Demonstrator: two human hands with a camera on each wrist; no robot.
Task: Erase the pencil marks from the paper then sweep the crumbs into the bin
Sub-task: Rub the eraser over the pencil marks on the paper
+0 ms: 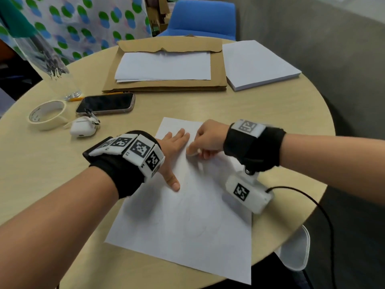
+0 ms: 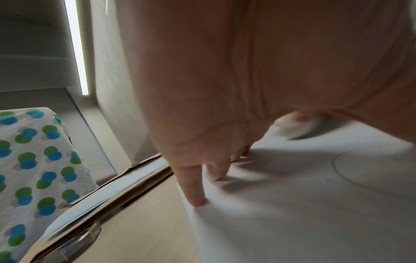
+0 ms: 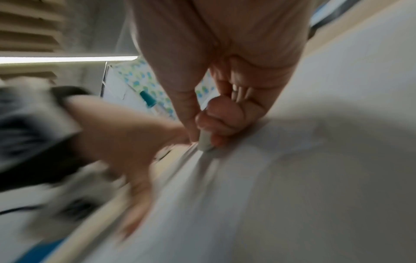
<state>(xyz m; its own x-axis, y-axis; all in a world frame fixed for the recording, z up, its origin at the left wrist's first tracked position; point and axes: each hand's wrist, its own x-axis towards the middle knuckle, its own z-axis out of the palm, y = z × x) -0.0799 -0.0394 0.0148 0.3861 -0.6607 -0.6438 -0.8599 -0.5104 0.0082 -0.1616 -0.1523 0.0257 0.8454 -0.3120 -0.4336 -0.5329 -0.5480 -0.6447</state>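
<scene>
A white sheet of paper [image 1: 187, 222] with faint pencil lines lies on the round table in front of me. My left hand [image 1: 174, 151] lies flat on its upper left part, fingers spread and straight, thumb pointing toward me. My right hand [image 1: 205, 140] pinches a small white eraser [image 1: 192, 152] and presses it onto the paper just right of the left fingers. The right wrist view is blurred, showing the eraser [image 3: 205, 142] between thumb and fingers on the paper [image 3: 292, 195]. In the left wrist view the fingertips [image 2: 199, 202] press the paper [image 2: 315, 204]. No bin is in view.
The tan round table [image 1: 260, 109] also holds a phone [image 1: 106, 103], a white earbud case [image 1: 83, 127], a tape roll [image 1: 48, 115], a brown envelope with sheets [image 1: 164, 67] and a paper stack [image 1: 258, 64]. A blue chair [image 1: 200, 17] stands behind it.
</scene>
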